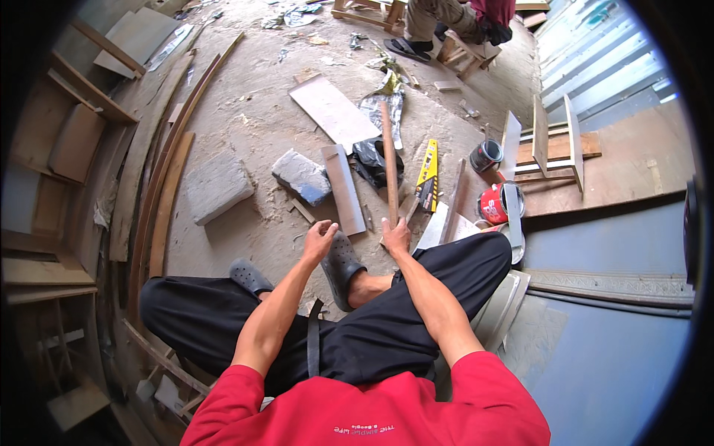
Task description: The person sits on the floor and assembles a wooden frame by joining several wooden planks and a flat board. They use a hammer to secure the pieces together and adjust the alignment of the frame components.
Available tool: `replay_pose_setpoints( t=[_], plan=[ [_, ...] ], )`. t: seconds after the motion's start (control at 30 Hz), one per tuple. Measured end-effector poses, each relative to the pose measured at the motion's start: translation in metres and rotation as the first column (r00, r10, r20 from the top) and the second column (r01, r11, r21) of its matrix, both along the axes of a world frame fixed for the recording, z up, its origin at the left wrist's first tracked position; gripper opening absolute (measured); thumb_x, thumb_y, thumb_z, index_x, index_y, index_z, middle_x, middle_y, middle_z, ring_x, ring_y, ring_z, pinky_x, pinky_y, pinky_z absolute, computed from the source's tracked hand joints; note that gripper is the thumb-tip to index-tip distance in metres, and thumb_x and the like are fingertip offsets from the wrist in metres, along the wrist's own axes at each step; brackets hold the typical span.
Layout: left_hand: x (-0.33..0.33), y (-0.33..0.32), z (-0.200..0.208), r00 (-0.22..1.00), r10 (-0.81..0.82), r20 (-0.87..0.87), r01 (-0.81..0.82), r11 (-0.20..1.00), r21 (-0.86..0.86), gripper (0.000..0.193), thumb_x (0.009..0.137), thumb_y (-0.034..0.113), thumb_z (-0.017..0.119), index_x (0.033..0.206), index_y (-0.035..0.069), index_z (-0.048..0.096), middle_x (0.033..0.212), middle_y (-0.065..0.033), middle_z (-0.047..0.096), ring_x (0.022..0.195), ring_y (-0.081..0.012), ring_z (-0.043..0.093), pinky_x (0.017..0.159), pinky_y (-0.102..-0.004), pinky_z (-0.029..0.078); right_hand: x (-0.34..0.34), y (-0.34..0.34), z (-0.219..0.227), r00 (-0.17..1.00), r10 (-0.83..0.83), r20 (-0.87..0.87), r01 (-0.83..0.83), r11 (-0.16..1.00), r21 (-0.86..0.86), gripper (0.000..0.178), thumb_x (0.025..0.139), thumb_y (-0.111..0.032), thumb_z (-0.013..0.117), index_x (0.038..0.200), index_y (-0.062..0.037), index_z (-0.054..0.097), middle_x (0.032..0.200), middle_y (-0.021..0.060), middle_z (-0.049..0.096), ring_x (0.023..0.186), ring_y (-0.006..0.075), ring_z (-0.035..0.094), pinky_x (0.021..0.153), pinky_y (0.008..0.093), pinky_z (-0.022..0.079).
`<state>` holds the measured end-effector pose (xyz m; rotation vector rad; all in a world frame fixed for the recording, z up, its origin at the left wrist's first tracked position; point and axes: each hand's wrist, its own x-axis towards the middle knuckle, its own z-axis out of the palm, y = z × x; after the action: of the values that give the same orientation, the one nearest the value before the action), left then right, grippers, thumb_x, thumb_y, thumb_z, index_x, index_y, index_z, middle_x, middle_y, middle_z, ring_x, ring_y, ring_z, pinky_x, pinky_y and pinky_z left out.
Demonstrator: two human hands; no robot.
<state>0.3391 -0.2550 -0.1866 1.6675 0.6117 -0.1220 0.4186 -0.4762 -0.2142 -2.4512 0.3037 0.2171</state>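
My right hand (396, 236) is closed round the near end of a long, round wooden handle (390, 163) that points away from me. Whatever is fixed at that end, if anything, is hidden by my fingers. My left hand (320, 239) hovers by my grey clog (342, 267), its fingers curled together; what they hold, if anything, cannot be made out. Just beyond the left hand lie a narrow board (343, 189) and a thin wood strip (303, 210). Right of the handle is a yellow and black tapered thing (428, 175), with a black plastic bag (368, 160) on the other side.
Two grey blocks (218, 187) (301, 175) sit on the dusty floor, with a pale board (335, 111) farther off. Cans (486, 155) (497, 202) and a small wooden frame (552, 149) stand right. Long planks (172, 201) line the left. Another person (439, 22) is at the far end.
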Motion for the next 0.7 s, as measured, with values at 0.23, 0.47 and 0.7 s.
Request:
replay_pose_setpoints(
  t=[0.23,0.47,0.7],
  plan=[
    [-0.027,0.034,-0.012,0.971,0.236,0.049,-0.238,0.97,0.042,0.037,0.09,0.028,0.063,0.111,-0.002,0.063,0.102,-0.0134,0.069,0.094,-0.02,0.065,0.084,-0.0321,0.05,-0.013,0.071,0.026,0.9,0.429,-0.075,-0.421,0.901,0.109,0.057,0.076,-0.042,0.071,0.113,-0.0007,0.057,0.101,0.0251,0.066,0.098,0.0397,0.063,0.085,0.0446,0.049],
    [-0.071,0.075,-0.017,0.928,0.367,0.059,-0.372,0.916,0.151,0.034,0.09,0.025,0.062,0.11,-0.002,0.064,0.102,-0.014,0.069,0.093,-0.0207,0.065,0.084,-0.0323,0.05,-0.026,0.122,0.02,0.786,0.613,-0.072,-0.6,0.787,0.145,0.051,0.074,-0.033,0.075,0.114,-0.0071,0.056,0.103,0.018,0.066,0.099,0.0363,0.062,0.084,0.0449,0.048],
    [-0.091,0.086,-0.019,0.916,0.401,0.026,-0.399,0.897,0.19,0.035,0.09,0.025,0.062,0.111,-0.002,0.064,0.103,-0.0147,0.068,0.095,-0.0216,0.064,0.085,-0.0329,0.049,-0.018,0.154,-0.005,0.781,0.624,-0.033,-0.606,0.769,0.204,0.053,0.079,-0.029,0.071,0.123,-0.0072,0.051,0.113,0.0192,0.062,0.106,0.0366,0.059,0.088,0.0444,0.047]
  ],
)
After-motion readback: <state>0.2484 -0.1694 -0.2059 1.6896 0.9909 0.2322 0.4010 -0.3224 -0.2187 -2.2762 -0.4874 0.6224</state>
